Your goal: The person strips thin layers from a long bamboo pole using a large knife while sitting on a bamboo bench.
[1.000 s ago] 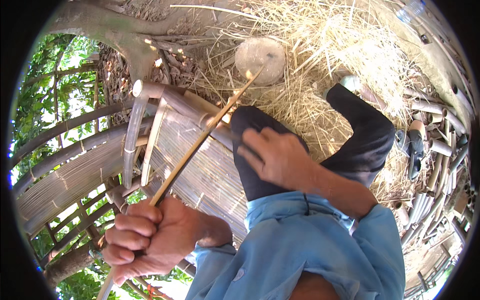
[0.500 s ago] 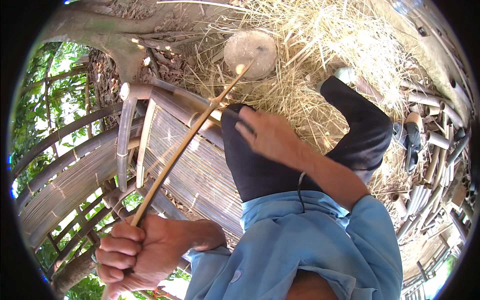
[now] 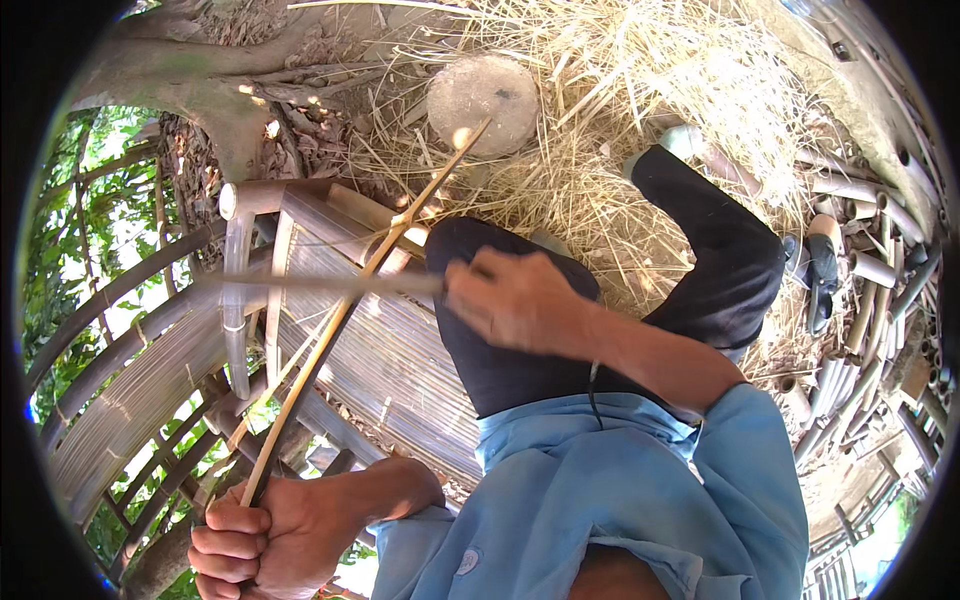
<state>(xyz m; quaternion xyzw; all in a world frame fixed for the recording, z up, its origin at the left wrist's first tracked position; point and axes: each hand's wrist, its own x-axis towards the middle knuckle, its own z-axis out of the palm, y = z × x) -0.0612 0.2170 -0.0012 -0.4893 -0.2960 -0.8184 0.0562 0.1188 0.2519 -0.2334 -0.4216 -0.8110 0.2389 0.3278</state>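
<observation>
My left hand (image 3: 280, 535), at the lower left, is closed in a fist round the lower end of a long bamboo strip (image 3: 425, 197). The strip slants up and right past my knee, its far tip in front of a round flat block. My right hand (image 3: 515, 305), above my thigh, is closed on the handle end of a knife (image 3: 300, 283) with a long blade. Motion smears the blade, which points left and crosses the strip near its middle. Beside the strip runs a thin pale sliver (image 3: 300, 378); whether it is still attached I cannot tell.
The bamboo bench (image 3: 390, 370) I sit on has a slatted back (image 3: 150, 370) at left. Straw (image 3: 690, 90) covers ground around the round block (image 3: 485, 100). Cut bamboo pieces (image 3: 875, 270) and sandals (image 3: 822, 270) lie at right. Tree roots (image 3: 200, 85) spread at upper left.
My right hand has moved slightly down, and the knife's long blade now shows, swung out left across the strip. A pale sliver appears beside the strip. My left hand has dropped slightly.
</observation>
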